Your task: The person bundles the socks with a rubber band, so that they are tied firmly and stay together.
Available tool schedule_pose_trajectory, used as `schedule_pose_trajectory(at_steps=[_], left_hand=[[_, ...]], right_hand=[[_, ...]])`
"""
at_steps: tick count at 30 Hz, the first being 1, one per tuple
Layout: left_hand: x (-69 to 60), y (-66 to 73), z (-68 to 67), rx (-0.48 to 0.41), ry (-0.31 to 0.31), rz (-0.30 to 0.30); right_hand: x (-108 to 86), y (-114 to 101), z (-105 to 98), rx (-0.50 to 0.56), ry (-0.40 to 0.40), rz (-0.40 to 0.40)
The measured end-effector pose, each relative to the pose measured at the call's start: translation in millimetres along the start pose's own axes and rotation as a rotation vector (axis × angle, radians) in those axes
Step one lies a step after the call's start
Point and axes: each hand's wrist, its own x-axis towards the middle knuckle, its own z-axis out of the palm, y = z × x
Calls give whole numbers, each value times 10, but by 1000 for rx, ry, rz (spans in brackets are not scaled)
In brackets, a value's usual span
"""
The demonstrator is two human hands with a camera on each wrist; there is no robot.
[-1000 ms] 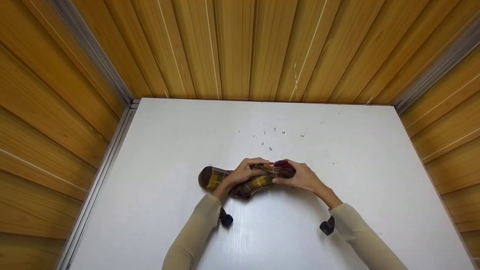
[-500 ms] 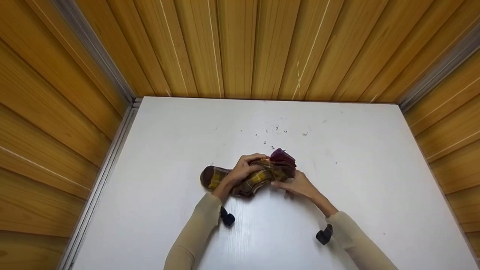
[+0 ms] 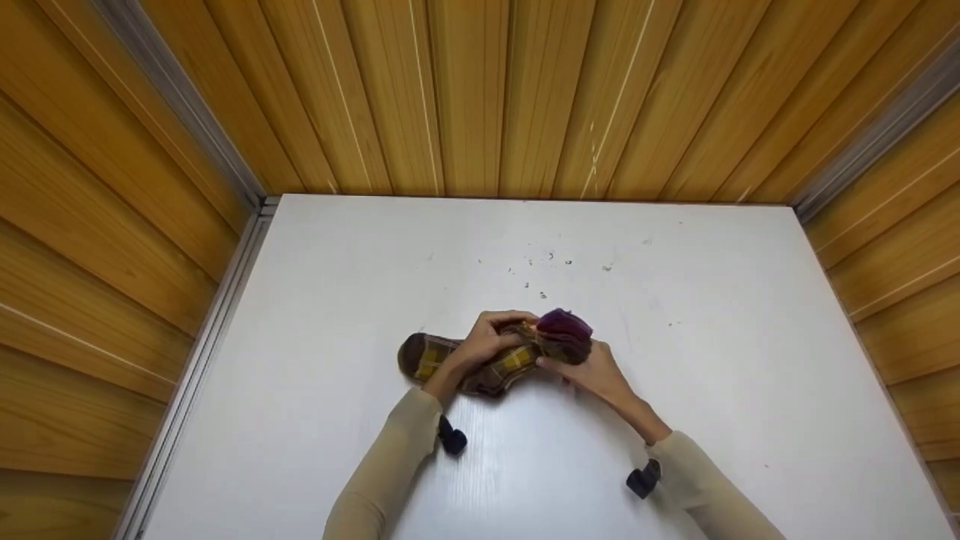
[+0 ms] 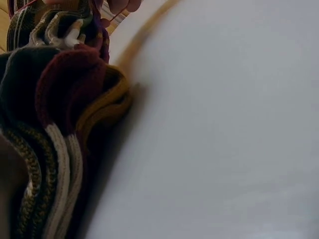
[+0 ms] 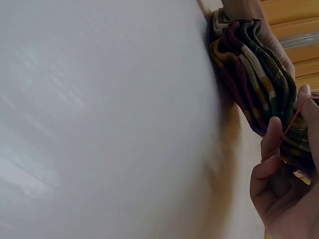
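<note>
Socks matt knit cloth; tabletop smooth, glossy.

Sock bundle on table, toes left of your left hand, cuffs beside your right hand, wall behind

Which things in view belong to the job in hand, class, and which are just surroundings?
In the job:
- bundle of plaid socks
- thin red cord, across the right hand's thumb and finger
- left hand, gripping the socks

Surroundings:
- white table
- wood-grain wall panels
- black wrist-worn devices
</note>
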Motion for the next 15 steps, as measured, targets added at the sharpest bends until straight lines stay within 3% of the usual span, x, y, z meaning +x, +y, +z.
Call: schedule_pose_trajectory(at_steps=[3,5,7,9,11,13,15], left_hand=[[-5,9,9,-10,37,-3],[-6,4,15,-23,69,-5],[-3,-5,16,-29,92,-2],[0,-10,13,-34,106,4],[9,-9,15,-29,106,8],[18,-2,20,-28,99,10],[26,-2,19,-27,97,5]], right_hand=[[-26,-27,-46,-103,-60,-36],[-59,-31,-66,-198,-161,-87],[-95,-19,-50,-261,-273,-193],[-130,0,6,-245,-340,-312],[-162,4,86,-156,-297,-443],[-184,1,158,-71,-148,-576],[-219,-108,195,18,10,-659]])
